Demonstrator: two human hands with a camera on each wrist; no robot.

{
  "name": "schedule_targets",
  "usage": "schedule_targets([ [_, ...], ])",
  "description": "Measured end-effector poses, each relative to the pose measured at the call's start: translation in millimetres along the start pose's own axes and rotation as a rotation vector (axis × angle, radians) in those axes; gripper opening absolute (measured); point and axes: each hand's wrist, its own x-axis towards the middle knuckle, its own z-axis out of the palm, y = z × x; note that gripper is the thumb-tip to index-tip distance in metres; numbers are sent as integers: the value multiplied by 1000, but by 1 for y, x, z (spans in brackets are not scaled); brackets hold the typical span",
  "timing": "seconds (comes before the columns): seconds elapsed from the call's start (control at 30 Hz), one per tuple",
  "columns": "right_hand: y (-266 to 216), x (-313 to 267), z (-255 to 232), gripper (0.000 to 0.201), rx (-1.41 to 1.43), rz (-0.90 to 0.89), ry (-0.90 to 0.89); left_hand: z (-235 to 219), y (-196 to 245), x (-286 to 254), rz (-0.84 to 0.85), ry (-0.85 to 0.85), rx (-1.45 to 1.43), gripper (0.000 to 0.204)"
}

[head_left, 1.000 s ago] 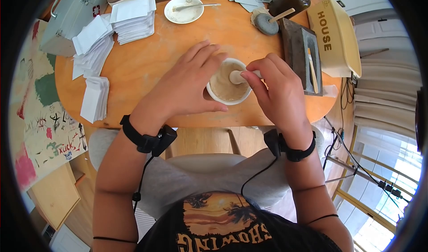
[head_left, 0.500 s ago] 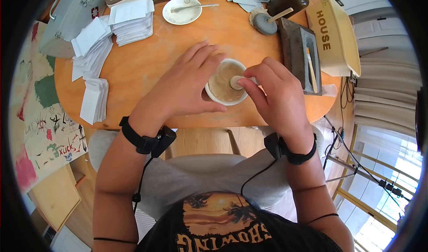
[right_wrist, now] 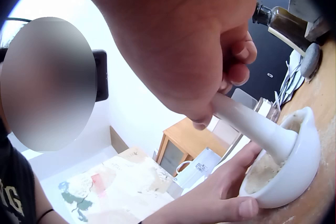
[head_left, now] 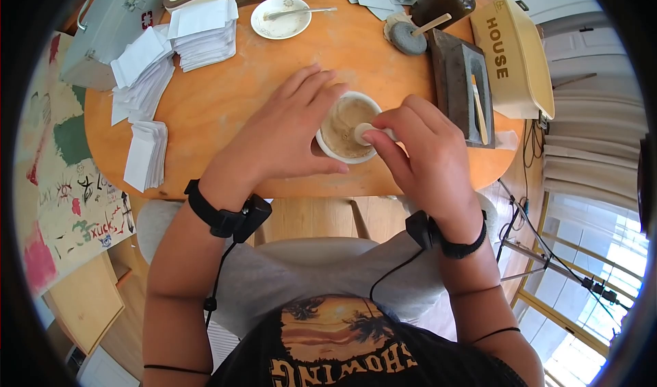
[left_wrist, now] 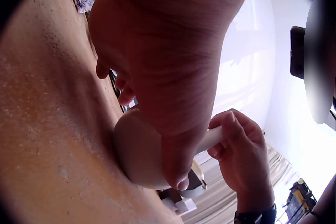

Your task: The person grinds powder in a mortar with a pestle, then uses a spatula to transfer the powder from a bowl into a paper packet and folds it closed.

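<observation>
A white mortar (right_wrist: 296,176) stands on the wooden table near its front edge, holding pale tan powder (head_left: 337,130). My left hand (head_left: 291,123) curves round the mortar's left side, thumb at the near rim and fingers at the far side. My right hand (head_left: 431,154) grips the white pestle (right_wrist: 254,129) by its handle, thumb and fingers wrapped about it. The pestle leans, its thick end down in the powder at the right part of the bowl. In the left wrist view my left hand covers much of the mortar's outside.
Stacks of white paper packets (head_left: 202,34) lie at the left, beside a metal case (head_left: 113,34). Behind the mortar sits a saucer (head_left: 263,26) with a small utensil. A grey stone disc (head_left: 408,39), a dark jar (head_left: 445,4), a grey tray (head_left: 452,79) and a cream box (head_left: 520,65) stand right.
The pestle's thick end has shifted through the powder toward the body, and my right hand has moved slightly with it. My left hand stays round the mortar.
</observation>
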Motion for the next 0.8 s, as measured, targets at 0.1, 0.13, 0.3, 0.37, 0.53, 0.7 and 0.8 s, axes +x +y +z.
schedule_targets([
  [0.1,2,-1,8,19,27,9,-5,2,-1,-3,-5,-1,2,109],
  [0.13,4,-2,11,19,31,28,-15,2,-1,-1,9,9,1,110],
  [0.3,-2,1,4,20,40,-15,23,1,-2,-1,2,0,-3,110],
  [0.37,-1,-1,6,20,45,-1,14,2,-1,-2,10,1,-24,110],
  [0.53,-4,1,6,20,39,-24,51,1,-3,0,9,-4,10,108],
  [0.7,-1,-2,12,20,54,-2,43,-1,0,1,12,-4,6,108],
  [0.8,-1,0,12,20,81,-15,41,-1,0,0,3,1,2,108],
])
